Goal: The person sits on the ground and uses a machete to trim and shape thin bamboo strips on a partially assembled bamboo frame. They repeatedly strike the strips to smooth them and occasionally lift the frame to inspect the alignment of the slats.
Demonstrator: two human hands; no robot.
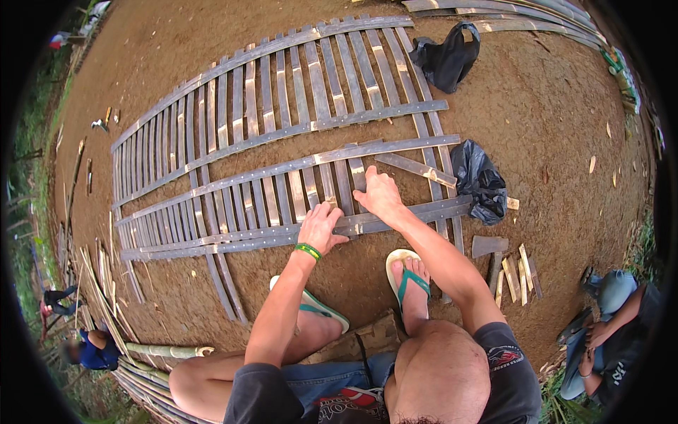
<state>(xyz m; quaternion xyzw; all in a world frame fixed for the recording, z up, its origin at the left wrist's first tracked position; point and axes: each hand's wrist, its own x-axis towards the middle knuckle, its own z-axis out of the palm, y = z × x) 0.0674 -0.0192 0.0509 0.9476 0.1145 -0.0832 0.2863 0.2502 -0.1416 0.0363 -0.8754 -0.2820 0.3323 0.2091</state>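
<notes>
A long frame of split bamboo slats [282, 78] lies on the ground, its slats crossing between lengthwise rails dotted with nail heads. My left hand [322, 230] rests over the near rail [272, 237], thumb and fingers apart, fingertips against the lower ends of short slats. Farther right, my right hand [379, 192] reaches across the slats with thumb and index finger spread, touching a slat [357, 173]; its other fingers are partly hidden. Beyond this hand, a loose bamboo strip [417, 168] lies slanted over the frame's right end.
Black plastic bags [446, 60] sit by the frame's right end. A hatchet [489, 246] and short bamboo pieces [519, 275] lie nearby. Bamboo poles [152, 392] lie lower left, more strips [522, 18] top right. A seated person [600, 339] is at right, others [99, 350] at left.
</notes>
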